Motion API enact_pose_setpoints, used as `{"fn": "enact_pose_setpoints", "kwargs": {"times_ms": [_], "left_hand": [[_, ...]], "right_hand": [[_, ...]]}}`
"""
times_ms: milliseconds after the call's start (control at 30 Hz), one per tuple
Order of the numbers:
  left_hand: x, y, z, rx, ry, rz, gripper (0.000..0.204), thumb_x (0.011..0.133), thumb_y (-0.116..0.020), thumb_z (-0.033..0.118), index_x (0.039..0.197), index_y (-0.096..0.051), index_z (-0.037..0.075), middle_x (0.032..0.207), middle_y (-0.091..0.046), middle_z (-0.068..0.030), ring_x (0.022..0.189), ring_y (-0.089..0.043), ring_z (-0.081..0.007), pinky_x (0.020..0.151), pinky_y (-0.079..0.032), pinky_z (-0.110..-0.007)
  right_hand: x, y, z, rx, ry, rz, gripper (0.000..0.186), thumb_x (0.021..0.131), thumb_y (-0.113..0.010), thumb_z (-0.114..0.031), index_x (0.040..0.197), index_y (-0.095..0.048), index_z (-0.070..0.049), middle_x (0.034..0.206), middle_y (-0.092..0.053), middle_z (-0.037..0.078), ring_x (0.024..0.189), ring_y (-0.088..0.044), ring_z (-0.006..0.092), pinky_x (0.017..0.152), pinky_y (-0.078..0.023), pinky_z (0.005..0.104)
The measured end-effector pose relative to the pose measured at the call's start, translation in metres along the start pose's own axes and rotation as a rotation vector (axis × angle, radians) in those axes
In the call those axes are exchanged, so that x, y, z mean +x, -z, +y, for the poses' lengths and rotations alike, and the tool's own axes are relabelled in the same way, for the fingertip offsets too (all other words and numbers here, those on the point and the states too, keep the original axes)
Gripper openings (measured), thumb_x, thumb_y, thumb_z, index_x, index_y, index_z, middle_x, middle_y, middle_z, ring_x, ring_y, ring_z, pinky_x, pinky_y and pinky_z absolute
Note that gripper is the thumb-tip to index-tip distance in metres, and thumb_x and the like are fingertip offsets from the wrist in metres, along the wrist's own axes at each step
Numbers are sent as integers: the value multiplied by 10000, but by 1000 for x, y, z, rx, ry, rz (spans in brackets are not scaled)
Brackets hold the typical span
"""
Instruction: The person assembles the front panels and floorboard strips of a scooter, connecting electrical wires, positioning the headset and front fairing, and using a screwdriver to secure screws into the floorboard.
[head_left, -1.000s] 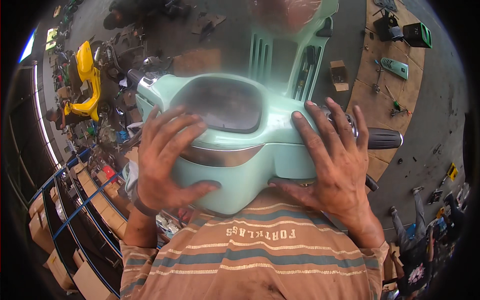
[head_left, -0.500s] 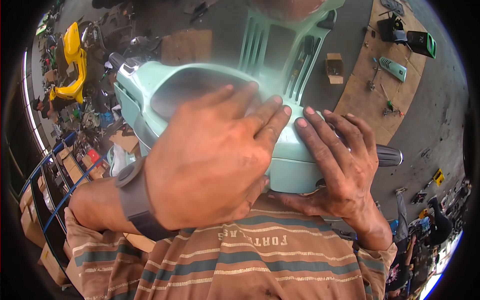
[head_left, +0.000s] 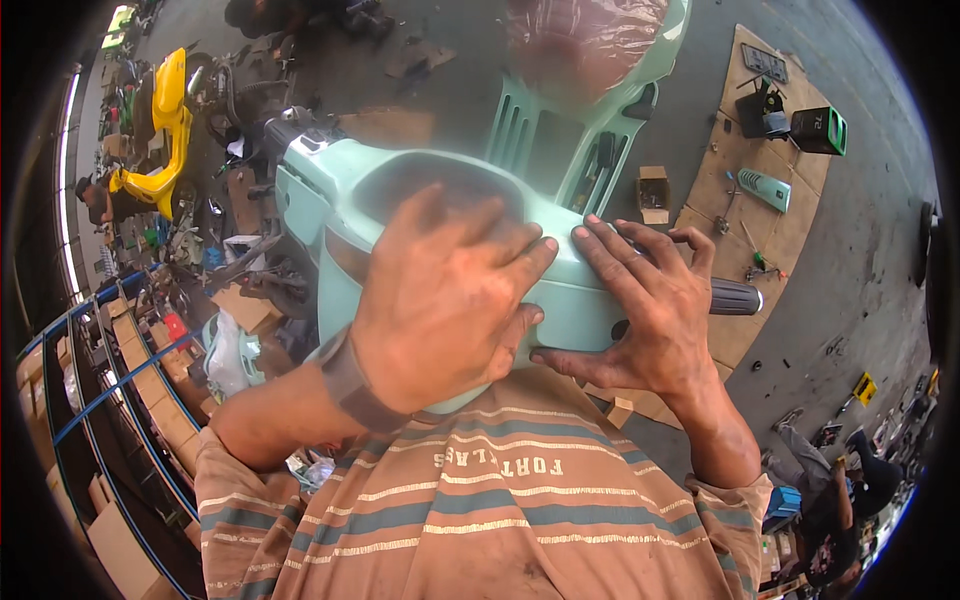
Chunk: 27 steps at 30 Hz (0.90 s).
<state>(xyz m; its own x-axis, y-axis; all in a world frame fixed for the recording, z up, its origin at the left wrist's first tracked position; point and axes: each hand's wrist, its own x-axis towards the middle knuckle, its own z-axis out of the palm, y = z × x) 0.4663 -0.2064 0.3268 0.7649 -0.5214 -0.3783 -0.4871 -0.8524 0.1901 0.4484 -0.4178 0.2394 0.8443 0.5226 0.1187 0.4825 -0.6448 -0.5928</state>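
Mint-green scooter handlebar cover [head_left: 580, 318] lies across in front of me, its dark dash opening [head_left: 400, 185] hazy. My left hand [head_left: 445, 290], wearing a dark wristband [head_left: 360, 385], has its fingers over the top of the cover and the edge of the opening, its thumb on the near face. At the cover's right part, my right hand [head_left: 645, 315] grips it, fingers bent on top and thumb at the lower near edge. Just beyond that hand sticks out a black handlebar grip [head_left: 735, 297]. Another grip [head_left: 285, 130] shows at the far left end.
Ahead is the scooter's slotted green body panel [head_left: 585, 150] with clear plastic film [head_left: 590, 40]. Parts lie on a cardboard sheet [head_left: 715, 180] at right, near a small open box [head_left: 653, 195]. At left stand a yellow scooter body [head_left: 170, 130] and a blue-railed rack of cartons [head_left: 125, 370].
The view has shifted, and the handlebar cover shows further from me. My left hand stays over the dash side, my right hand on the cover; the left fingertips are smeared by motion.
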Motion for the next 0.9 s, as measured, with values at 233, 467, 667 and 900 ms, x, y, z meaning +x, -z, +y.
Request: {"fn": "enact_pose_setpoints", "kwargs": {"times_ms": [233, 467, 667, 900], "left_hand": [[8, 1, -16, -56, -104, -128, 594, 797, -731, 398, 1322, -607, 150, 1342, -612, -86, 1306, -516, -299, 1096, -367, -545], [21, -2, -1, 276, -235, -183, 1008, 635, -808, 537, 1339, -493, -111, 1375, -551, -228, 1338, -496, -298, 1183, -229, -558], [30, -1, 8, 210, -232, -230, 963, 574, -843, 455, 1272, -543, -136, 1214, -660, -222, 1175, -634, -289, 1194, -218, -552], [4, 1, -9, 162, -216, 18, 815, 620, -831, 487, 1285, -618, 66, 1266, -661, -89, 1298, -535, -300, 1180, -150, -621]], "right_hand": [[-2, -1, -3, 9, 11, 9, 889, 571, -825, -596, 1279, -631, -95, 1281, -656, 84, 1122, -607, 301, 1036, -313, 543], [-7, -9, -1, 78, -22, 54, 879, 526, -862, -509, 1267, -641, -91, 1265, -660, 88, 1091, -613, 324, 994, -443, 532], [-9, -12, 4, 90, 9, 100, 833, 517, -860, -478, 1220, -664, -76, 1235, -674, 93, 1024, -635, 322, 922, -483, 504], [-8, -1, -8, 75, -36, 47, 898, 524, -859, -504, 1285, -617, -92, 1286, -646, 96, 1140, -589, 304, 1070, -299, 548]]}}
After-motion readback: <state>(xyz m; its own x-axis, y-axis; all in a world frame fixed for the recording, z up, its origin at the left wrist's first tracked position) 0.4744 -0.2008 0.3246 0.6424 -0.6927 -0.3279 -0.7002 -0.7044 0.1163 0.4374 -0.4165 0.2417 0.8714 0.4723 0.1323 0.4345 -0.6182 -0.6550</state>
